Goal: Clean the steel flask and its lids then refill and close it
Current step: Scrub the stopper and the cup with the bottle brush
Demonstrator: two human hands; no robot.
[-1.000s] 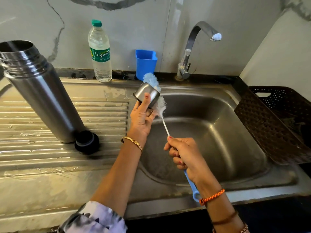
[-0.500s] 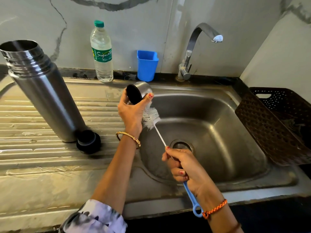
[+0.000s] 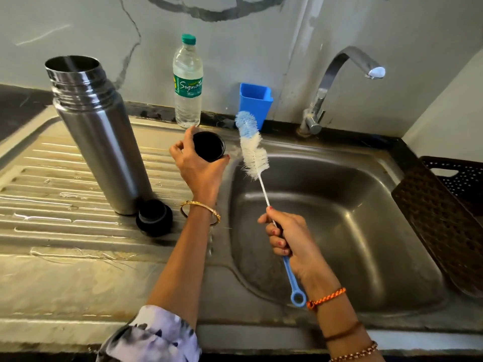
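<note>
since half a second ago the left hand [image 3: 200,165] has carried the cup lid [image 3: 209,146] leftward, off the sink basin [image 3: 339,231] and over the ribbed drainboard [image 3: 52,205], and the bottle brush [image 3: 254,152] has come out from beside it and now stands clear, bristles up.

nearest, the right hand [image 3: 290,239] has its fingers curled around the brush's wire stem and blue handle, over the basin; the handle's ring sticks out below the wrist. the left hand grips the cup lid from the side with fingers and thumb wrapped round it, dark open mouth facing the camera. brush head and lid are near but apart.

left of the forearm, the black inner stopper [image 3: 154,218] lies on the drainboard, just beside the foot of the steel flask [image 3: 96,131], which stands upright and open-mouthed.

further back, a plastic water bottle [image 3: 188,82] with a green cap and a blue plastic cup [image 3: 256,100] stand against the wall. the tap [image 3: 339,82] arches over the basin's far rim, and a brown perforated basket [image 3: 444,218] sits at the right edge.
</note>
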